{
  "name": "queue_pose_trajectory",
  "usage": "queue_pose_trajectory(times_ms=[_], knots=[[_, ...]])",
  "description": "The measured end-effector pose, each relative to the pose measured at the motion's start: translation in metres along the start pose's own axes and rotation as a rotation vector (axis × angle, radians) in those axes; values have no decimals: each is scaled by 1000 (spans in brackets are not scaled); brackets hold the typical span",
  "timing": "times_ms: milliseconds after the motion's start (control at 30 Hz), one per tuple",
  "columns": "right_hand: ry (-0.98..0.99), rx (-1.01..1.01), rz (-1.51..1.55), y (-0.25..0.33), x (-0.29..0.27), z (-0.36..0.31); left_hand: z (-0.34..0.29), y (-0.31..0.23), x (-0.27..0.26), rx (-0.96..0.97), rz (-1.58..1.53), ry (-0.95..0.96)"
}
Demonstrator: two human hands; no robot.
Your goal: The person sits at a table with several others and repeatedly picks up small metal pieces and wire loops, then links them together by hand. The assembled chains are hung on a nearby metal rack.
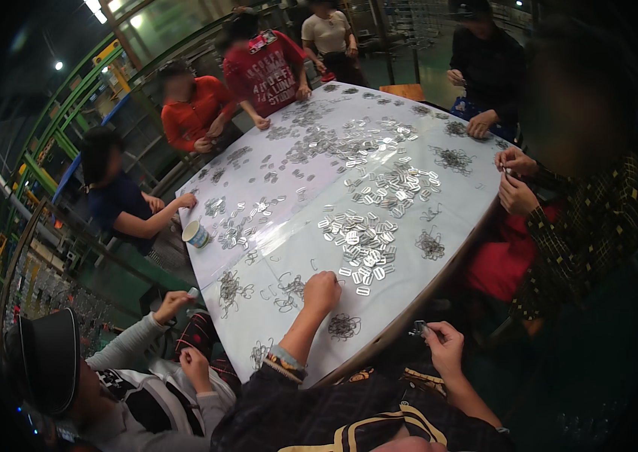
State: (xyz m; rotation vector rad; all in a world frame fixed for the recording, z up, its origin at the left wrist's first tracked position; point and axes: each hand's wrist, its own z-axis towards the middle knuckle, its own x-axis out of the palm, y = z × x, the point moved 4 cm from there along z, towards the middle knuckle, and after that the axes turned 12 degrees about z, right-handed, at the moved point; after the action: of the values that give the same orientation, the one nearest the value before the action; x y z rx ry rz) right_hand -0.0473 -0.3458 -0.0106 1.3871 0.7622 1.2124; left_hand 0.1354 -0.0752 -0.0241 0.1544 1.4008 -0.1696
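Note:
My left hand (322, 292) reaches over the white-covered table (274, 343), fingers curled down and closed at the near end of a pile of flat silver slotted metal plates (368, 237); whatever they pinch is hidden. Just off the table's near right edge, my right hand (445, 348) is closed on small shiny metal pieces (418, 328), too small to make out fully. Close to my left wrist lie tangled thin wire hooks (289, 292). Another heap of dark wire hooks (344, 327) sits between my hands, near the table edge.
Several people work around the table, including one in a dark cap (51, 361) at my left and one in a patterned sleeve (560, 248) at my right. A paper cup (196, 234) stands at the left edge. More hook heaps (430, 245) and plates (379, 139) spread farther away.

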Motion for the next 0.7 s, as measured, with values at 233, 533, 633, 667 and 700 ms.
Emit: queue_pose_trajectory(times_ms=[233, 533, 633, 667, 700], knots=[[-21, 19, -58, -3, 2, -1, -66, -82, -54, 53, -1328, 259], [43, -73, -162, 20, 19, -7, -96, -126, -82, 256, -1137, -4], [85, -103, -195, 21, 21, -6, -99, -128, -72, 216, -1246, 14], [111, -119, -204, 23, 22, -7, -101, -128, -69, 193, -1310, 43], [135, -135, -212, 24, 23, -6, -103, -128, -69, 169, -1335, 94]])
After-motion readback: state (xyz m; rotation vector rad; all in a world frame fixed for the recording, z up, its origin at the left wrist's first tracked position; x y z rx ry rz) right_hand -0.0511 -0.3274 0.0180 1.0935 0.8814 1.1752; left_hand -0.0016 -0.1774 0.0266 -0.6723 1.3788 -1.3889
